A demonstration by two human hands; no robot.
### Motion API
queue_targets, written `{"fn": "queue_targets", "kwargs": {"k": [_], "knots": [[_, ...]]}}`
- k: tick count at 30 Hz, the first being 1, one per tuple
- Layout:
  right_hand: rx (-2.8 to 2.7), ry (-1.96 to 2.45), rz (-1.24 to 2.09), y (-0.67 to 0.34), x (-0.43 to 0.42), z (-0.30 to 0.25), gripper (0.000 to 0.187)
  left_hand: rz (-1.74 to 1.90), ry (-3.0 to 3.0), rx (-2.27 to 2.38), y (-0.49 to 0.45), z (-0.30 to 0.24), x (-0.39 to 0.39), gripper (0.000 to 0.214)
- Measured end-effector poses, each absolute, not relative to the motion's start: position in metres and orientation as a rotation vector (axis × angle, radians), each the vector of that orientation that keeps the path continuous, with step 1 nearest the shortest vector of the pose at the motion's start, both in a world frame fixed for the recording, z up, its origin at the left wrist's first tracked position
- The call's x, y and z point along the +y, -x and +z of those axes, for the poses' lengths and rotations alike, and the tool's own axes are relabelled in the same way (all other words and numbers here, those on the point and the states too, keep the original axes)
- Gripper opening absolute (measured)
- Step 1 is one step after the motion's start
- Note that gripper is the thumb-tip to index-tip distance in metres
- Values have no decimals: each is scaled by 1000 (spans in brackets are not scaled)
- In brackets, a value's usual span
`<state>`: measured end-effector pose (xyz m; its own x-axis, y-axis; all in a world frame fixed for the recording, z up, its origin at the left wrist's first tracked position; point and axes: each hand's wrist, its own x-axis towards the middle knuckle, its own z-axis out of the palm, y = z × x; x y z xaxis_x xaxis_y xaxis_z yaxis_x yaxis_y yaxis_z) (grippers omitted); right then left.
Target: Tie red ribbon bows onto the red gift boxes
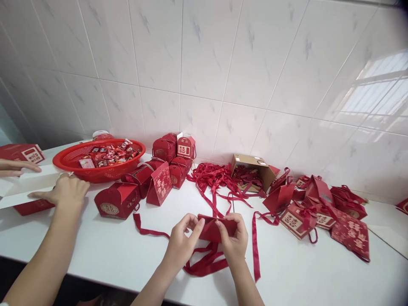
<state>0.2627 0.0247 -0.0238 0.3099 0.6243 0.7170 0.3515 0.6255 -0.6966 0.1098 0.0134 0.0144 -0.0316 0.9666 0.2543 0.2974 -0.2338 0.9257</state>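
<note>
Matt card box (210, 233), satiny cloth ribbons (208, 268), plastic basket (105, 174), glossy wall tiles (204, 55)

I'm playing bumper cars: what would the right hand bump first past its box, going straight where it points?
Probably the loose red ribbons beyond the box, though depth is unclear.

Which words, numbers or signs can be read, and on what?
"歡喜": arched box by the wall.
"囍": same box; bow-tied box at right; its neighbour; far-left box.
Too small or blurred: lettering on triangular box, patterned packet, candy wrappers; round gold emblem.
No text visible: held red packaging.
</note>
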Motion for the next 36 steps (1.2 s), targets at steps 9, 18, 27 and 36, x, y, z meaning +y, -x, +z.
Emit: {"fn": "queue_targets", "kwargs": {"k": [9,18,27,36], "knots": [[-1372,810,-34,-264,16,-8,14,1106,-1223,1008,-104,29,1,31],[-1540,766,-16,-267,5,-3,21,1496,-1235,982,-92,38,-10,32],[-1654,725,72,-263,-7,1,22,1364,-1994,958,-69,54,1,27],[-1654,705,77,-259,-9,1,20,1338,-1933,886,-81,47,4,35]]}}
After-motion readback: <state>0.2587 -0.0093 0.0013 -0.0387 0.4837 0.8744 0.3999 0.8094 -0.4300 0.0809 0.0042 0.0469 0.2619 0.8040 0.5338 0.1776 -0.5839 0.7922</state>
